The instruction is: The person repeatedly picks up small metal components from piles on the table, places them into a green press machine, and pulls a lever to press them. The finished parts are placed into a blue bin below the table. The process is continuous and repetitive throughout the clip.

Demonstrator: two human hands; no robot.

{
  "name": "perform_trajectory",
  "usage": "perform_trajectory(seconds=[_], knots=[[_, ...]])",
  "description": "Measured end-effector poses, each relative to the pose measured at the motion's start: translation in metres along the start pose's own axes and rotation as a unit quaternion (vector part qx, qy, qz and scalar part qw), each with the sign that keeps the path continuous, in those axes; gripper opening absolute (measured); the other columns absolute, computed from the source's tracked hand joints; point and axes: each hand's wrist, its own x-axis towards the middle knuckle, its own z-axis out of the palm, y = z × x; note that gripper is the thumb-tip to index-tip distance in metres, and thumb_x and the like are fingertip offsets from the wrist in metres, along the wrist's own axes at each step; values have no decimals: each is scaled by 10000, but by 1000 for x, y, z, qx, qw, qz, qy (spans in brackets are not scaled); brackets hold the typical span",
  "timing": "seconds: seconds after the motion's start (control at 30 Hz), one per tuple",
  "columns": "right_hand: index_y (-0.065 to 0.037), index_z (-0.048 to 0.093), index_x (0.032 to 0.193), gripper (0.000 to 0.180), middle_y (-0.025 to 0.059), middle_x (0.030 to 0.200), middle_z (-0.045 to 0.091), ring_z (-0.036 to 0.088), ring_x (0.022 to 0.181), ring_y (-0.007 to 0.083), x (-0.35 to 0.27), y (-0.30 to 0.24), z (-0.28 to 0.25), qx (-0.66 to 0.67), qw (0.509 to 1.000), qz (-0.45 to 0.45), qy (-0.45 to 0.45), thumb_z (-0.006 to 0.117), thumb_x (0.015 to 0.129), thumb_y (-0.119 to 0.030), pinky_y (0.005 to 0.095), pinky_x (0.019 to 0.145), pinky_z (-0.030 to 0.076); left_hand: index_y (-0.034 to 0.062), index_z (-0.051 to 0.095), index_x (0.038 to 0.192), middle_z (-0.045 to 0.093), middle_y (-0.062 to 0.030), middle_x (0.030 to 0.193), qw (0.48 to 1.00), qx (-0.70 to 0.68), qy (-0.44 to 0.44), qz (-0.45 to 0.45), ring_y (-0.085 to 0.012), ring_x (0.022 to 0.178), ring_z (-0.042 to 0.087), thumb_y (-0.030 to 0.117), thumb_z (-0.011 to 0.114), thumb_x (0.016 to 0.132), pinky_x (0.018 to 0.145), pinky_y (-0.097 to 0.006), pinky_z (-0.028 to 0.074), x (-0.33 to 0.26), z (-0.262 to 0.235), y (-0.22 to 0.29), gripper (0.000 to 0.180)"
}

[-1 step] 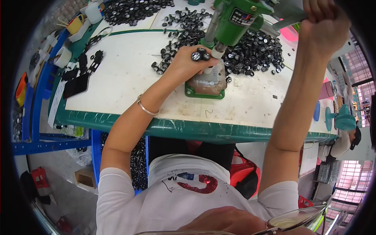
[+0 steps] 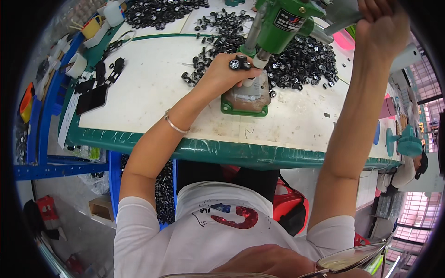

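Note:
A green bench press (image 2: 280, 28) stands at the table's middle, its green base (image 2: 245, 111) resting on the white top. Beside the pale tip (image 2: 260, 61) of its ram, my left hand (image 2: 221, 76) is closed around small black toy wheels (image 2: 235, 64) with silver hubs. My fingertips sit just over a whitish post (image 2: 249, 82) on the base; they hide what lies between it and the ram. Up at the right, my right hand (image 2: 382, 34) is wrapped around the end of the press's grey lever (image 2: 344, 25), partly cut off by the picture's edge.
Heaped black wheels (image 2: 306, 62) lie behind and right of the press, with another pile (image 2: 160, 13) farther back. A phone (image 2: 92, 100) lies at the left. A small teal fan (image 2: 409, 141) stands right; a blue bin (image 2: 114, 185) sits below the table edge.
The view has shifted very slightly. My right hand on the lever is a touch farther left; my left hand keeps its place at the press.

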Motion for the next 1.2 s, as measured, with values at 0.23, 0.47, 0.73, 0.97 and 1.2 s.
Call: perform_trajectory(seconds=[0.23,0.47,0.73,0.97,1.2], knots=[[-115,540,806,156,-83,555,345,295,411,34,44,71,-7,-63,970,203,118,593,909,-218,191,357,207,21,608,920,566,-22,728,950,-306,-9,-52,-53,478,428,172,672,852,396,-175,296,-2,-24,-13,177],[-83,545,901,53,-63,597,402,346,433,33,118,163,-149,339,861,368,-86,521,934,-118,192,364,239,28,613,927,595,-45,754,946,-300,-30,-122,-54,553,494,182,666,858,364,-155,303,-33,-72,-28,176],[-88,586,931,262,-34,664,540,469,514,81,-5,38,1,-114,944,291,110,507,966,-335,222,453,376,31,689,918,664,-54,700,990,25,36,-134,-69,589,582,167,693,793,423,-186,302,-75,-89,-17,185],[-28,612,916,249,6,776,523,471,596,83,-74,42,-62,-147,927,315,140,539,927,-267,226,480,353,21,680,900,651,-25,747,977,198,-10,-72,-74,585,579,38,742,763,534,-222,463,-102,-121,-35,151],[-44,655,1001,281,0,810,575,520,615,62,-175,45,-105,-168,881,434,90,573,926,-302,214,508,406,28,680,893,652,-23,759,967,242,-46,-63,-68,585,571,41,741,772,532,-223,467,-84,-85,-42,136]])
